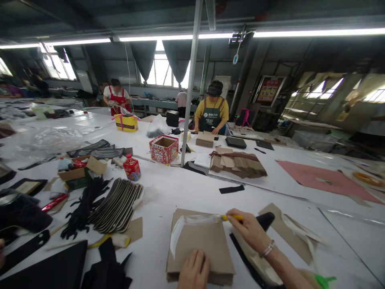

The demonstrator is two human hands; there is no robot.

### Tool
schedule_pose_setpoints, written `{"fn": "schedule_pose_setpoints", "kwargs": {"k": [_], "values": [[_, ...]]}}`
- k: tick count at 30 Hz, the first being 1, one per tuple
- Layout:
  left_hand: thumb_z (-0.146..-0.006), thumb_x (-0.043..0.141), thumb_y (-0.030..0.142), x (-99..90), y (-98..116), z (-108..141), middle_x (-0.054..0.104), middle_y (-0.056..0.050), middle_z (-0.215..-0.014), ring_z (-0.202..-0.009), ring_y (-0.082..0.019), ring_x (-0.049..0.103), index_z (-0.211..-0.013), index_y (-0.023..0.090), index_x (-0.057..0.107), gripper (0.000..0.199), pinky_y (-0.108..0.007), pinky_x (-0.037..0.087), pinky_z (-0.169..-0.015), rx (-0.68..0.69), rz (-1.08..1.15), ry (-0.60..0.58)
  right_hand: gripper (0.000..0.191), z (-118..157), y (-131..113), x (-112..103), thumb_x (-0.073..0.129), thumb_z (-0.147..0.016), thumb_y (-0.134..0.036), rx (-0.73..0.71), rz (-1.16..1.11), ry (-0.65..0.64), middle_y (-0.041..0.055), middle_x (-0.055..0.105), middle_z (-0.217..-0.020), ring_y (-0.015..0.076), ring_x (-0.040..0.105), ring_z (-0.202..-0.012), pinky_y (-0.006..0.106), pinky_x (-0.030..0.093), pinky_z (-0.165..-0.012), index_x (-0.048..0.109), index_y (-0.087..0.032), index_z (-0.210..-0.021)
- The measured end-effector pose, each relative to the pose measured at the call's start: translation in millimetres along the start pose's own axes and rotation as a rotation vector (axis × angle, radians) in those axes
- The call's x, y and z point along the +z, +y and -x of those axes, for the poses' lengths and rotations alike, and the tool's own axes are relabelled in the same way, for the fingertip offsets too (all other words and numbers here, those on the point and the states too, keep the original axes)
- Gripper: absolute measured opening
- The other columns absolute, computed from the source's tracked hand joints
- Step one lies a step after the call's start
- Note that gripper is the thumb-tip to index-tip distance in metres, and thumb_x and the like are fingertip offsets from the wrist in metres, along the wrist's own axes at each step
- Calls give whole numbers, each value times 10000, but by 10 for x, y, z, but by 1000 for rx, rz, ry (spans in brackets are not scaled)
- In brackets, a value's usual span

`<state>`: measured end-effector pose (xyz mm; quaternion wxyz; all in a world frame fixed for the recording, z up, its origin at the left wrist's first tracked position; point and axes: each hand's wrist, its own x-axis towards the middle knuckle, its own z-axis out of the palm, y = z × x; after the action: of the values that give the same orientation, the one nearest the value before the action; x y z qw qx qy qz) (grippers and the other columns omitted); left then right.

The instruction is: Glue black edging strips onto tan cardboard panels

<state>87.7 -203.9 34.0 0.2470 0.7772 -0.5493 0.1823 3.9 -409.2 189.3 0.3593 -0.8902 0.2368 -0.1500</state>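
A stack of brown cardboard sheets [210,249] lies in front of me, with a curved white streak of glue across its top sheet. My left hand [195,269] rests on the near edge of the top sheet, its fingers lying flat. In my right hand [248,228] is a yellow-handled brush [234,217], pinched between the fingers; its tip touches the far right part of the streak. A metal bracelet circles the right wrist. Under the right forearm lie a long black piece and pale material.
Dark curved strips [117,206], black gloves [86,204] and a red bottle [131,167] lie to the left. A metal pole [190,80] rises beyond the stack. Two people in aprons stand across the table. Pink sheet [325,180] at the right.
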Motion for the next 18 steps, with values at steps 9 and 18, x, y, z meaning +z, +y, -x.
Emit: {"fn": "schedule_pose_setpoints", "kwargs": {"k": [9,18], "values": [[-757,558,103,-374,-1,-314,602,-31,-1103,-1052,-236,525,-990,219,576,262,-387,457,-907,-103,98,-510,241,898,-296,-2,450,-874,-346,-142,183,-265,32,642,-803,197,568,-804,309,420,-750,657,-230,-832],[-723,573,141,-711,-19,-664,621,-72,-972,-951,-241,542,-880,162,599,160,-362,460,-817,40,78,-796,373,1686,-57,-325,593,-739,-525,341,-345,544,-6,550,-565,163,504,-544,259,433,-517,695,-218,-924]]}}
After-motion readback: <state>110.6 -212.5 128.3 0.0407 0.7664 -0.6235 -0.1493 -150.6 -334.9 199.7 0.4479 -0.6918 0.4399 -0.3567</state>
